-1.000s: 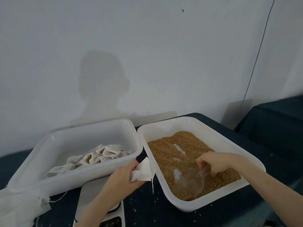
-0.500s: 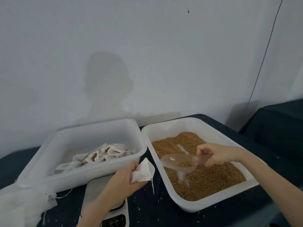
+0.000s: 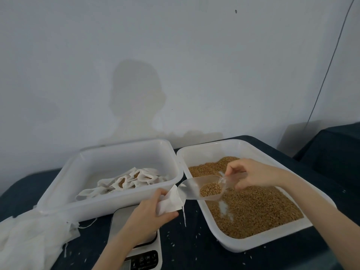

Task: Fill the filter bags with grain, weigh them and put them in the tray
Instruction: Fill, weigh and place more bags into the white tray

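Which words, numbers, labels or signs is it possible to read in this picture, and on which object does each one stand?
No text can be read with certainty.
Scale: its front panel carries small button signs, one perhaps "M"; too blurred to confirm. The markings beside them are unreadable.
Two white trays, scoop, filter bag: no print visible.

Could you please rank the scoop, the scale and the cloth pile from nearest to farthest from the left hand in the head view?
1. Clear plastic scoop with grain: beside the left hand, its tip at the bag.
2. Silver digital kitchen scale: under the wrist.
3. White cloth pile: far left.
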Demonstrator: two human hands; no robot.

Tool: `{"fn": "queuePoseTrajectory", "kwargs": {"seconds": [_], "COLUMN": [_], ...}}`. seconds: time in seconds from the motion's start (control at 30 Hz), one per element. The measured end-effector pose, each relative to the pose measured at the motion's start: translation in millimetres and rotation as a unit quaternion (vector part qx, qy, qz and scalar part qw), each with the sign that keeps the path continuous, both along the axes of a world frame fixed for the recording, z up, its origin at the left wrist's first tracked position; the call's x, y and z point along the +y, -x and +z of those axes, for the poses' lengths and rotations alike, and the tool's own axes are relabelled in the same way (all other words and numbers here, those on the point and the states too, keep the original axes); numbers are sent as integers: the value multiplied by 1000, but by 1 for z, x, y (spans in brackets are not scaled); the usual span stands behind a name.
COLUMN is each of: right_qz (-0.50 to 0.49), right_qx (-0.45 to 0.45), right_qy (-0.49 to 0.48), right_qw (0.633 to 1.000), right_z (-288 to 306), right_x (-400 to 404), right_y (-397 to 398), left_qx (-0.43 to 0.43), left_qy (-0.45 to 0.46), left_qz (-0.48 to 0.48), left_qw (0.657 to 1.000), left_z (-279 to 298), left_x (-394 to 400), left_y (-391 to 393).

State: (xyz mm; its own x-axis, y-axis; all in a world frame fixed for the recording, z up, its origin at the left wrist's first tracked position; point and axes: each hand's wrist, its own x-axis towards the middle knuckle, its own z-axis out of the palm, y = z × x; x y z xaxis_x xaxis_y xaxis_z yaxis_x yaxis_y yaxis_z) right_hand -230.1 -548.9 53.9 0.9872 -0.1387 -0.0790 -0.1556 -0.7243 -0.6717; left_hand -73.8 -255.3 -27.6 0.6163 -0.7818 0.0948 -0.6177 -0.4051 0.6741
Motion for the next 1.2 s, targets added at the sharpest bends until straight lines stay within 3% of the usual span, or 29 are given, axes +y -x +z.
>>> {"fn": "queuePoseTrajectory", "kwargs": {"seconds": [0.63,0.87,0.97,1.03,1.2], "right_qz": [-11,-1,1,-15,7], "right_qx": [-22,-32,-47,-80,-195], "right_qy": [87,89,136,241,469], "right_qw": [996,995,990,967,862], "right_z": [-9,1,15,27,54], "right_x": [26,31,42,52,82], "right_y": [-23,-23,-30,-38,-50], "left_qx": [-109,-173,-160,-151,-75], "left_qy": [-51,16,32,41,96], "left_qz": [50,55,73,93,153], "left_qw": [991,983,984,983,981], "left_z": [6,10,8,4,-7], "left_x": [3,1,-3,-6,-10], "left_y": [-5,-7,-7,-8,-7]}}
